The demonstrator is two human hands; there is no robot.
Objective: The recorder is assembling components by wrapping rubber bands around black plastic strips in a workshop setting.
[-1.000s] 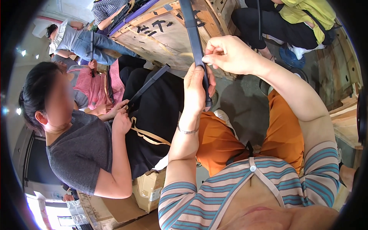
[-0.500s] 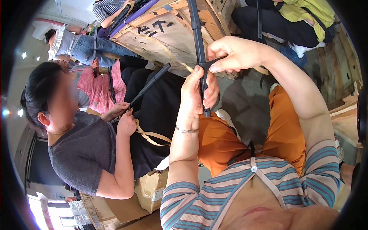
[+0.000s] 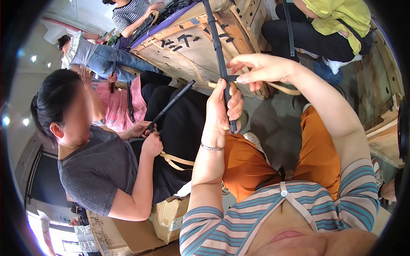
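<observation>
A long black rod (image 3: 218,51) with raised bands stands nearly upright, its top past the upper edge. My left hand (image 3: 226,104) is wrapped round its lower part, thumb on the near side. A short black tab (image 3: 232,78) sticks out rightward from the rod just above that thumb. My right hand (image 3: 267,70) is at the tab, palm down, forefinger and thumb apart, the thumb tip by the tab's end. A tan strap (image 3: 287,89) shows below my right hand and at the rod's left; its middle is hidden.
Close on my left, a seated person (image 3: 94,170) handles another black rod (image 3: 173,102) and a tan strap (image 3: 175,160). Ahead stands a wooden crate (image 3: 171,55). Other people sit or stand beyond, one in a yellow top (image 3: 341,17). A cardboard box (image 3: 168,217) lies at lower left.
My right forefinger and thumb have come apart from their pinch on the black tab. The tan strap now shows farther out to the right. The rod leans slightly farther left at its top.
</observation>
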